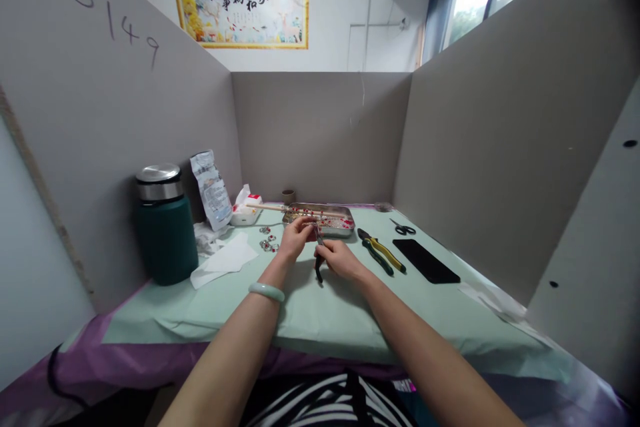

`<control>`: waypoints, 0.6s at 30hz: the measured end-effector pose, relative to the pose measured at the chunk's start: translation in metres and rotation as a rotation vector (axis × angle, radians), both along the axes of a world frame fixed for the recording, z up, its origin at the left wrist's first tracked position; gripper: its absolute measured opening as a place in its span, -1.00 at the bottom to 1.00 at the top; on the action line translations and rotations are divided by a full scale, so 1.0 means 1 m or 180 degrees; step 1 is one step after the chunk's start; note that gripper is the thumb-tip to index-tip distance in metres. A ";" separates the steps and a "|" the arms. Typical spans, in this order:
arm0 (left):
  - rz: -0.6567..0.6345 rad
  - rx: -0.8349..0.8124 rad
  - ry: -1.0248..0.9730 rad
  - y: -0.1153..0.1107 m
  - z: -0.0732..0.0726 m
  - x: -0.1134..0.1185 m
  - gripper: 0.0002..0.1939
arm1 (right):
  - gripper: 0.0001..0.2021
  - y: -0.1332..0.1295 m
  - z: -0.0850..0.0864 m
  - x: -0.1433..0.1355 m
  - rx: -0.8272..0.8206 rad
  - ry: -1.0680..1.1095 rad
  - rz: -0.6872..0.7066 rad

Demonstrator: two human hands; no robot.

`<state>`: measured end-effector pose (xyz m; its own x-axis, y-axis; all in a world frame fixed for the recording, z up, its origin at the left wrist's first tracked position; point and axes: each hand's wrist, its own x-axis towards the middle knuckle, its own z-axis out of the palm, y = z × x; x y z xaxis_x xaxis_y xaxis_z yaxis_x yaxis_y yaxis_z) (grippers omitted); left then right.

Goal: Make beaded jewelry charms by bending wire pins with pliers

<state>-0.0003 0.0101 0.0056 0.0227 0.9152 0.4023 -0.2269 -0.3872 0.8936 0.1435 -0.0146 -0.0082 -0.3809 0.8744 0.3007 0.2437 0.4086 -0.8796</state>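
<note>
Near the middle of the pale green tabletop [320,320], the right hand [341,259] closes around small black-handled pliers [319,260], jaws up toward the left hand [296,237], whose fingertips pinch something too tiny to identify, steadying it for the tool. Behind them sits a shallow steel tray [320,219] of red and white beads; 1 yellow-and-green plier [381,252] lies toward the right edge.

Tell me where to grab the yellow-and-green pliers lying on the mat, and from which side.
Take the yellow-and-green pliers by the two long handles, which splay toward the near right; the short jaws point away toward the metal tray. Come from above, probably with the right hand, which is nearest. They lie flat with bare mat around them, apart from the black phone.
</note>
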 end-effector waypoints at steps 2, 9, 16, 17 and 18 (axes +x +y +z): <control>-0.0083 -0.0031 -0.0002 -0.002 0.001 0.000 -0.63 | -0.81 -0.001 0.002 0.000 -0.0199 0.0152 0.0115; -0.0253 -0.0038 0.0049 -0.009 0.004 0.003 -0.62 | -0.82 0.000 0.005 0.002 -0.0580 0.0608 0.0410; -0.0298 0.0012 0.0186 -0.013 0.006 0.006 -0.64 | -0.79 -0.002 0.008 0.001 -0.0541 0.0596 0.0192; -0.0305 0.0016 0.0186 -0.014 0.006 0.006 -0.64 | -0.77 -0.001 0.007 0.001 -0.0559 0.0601 0.0205; -0.0319 0.0017 0.0185 -0.015 0.007 0.006 -0.65 | -0.75 -0.001 0.007 0.002 -0.0607 0.0616 0.0264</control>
